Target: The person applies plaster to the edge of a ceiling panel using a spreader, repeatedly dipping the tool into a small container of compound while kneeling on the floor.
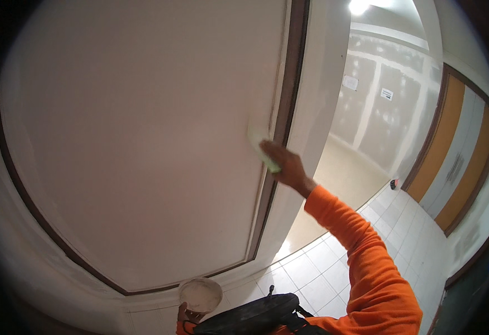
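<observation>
My right hand (289, 166) is closed round the green end of a putty knife (257, 137). The pale blade is smeared by motion and lies at the right edge of a large white panel (144, 145), beside its dark brown frame strip (285, 120). Low in the view, my left hand (185, 313) grips the side of a round bowl (220, 292). White paste-like compound (200, 296) shows inside it. Whether the blade touches the panel, I cannot tell.
A black bag (250, 315) hangs in front of my body. Right of the panel, an opening shows a patched grey wall (390, 106) and pale tiled floor (323, 268). An orange and white door (454, 151) stands at the right, with a small dark object (394, 184) near its foot.
</observation>
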A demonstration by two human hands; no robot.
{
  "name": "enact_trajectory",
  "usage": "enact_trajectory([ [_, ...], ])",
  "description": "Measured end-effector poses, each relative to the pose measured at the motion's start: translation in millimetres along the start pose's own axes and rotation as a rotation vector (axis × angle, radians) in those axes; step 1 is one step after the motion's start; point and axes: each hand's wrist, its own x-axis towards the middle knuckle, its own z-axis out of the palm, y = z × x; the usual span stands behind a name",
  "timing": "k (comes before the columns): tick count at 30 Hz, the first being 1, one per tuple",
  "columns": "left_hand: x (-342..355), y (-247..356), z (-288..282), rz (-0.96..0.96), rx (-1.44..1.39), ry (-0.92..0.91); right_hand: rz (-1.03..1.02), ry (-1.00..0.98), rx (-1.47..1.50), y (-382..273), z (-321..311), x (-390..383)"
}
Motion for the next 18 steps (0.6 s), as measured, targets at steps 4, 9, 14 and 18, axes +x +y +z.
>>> enact_trajectory([
  [4,28.1,-6.6,-28.8,-0.032,-0.006,-0.047,0.042,-0.130,0.086,-30.0,37.6,-83.5],
  [9,67.1,-19.4,-83.6,-0.098,-0.021,-0.054,0.090,-0.027,0.100,-19.6,22.3,-64.6],
  [14,20.3,-15.3,-42.0,-0.070,0.011,-0.100,-0.118,0.330,-0.048,15.3,-116.3,96.8],
  [18,9.0,-21.6,-40.8,-0.074,0.002,-0.119,-0.119,0.347,-0.214,15.7,-173.4,175.5],
])
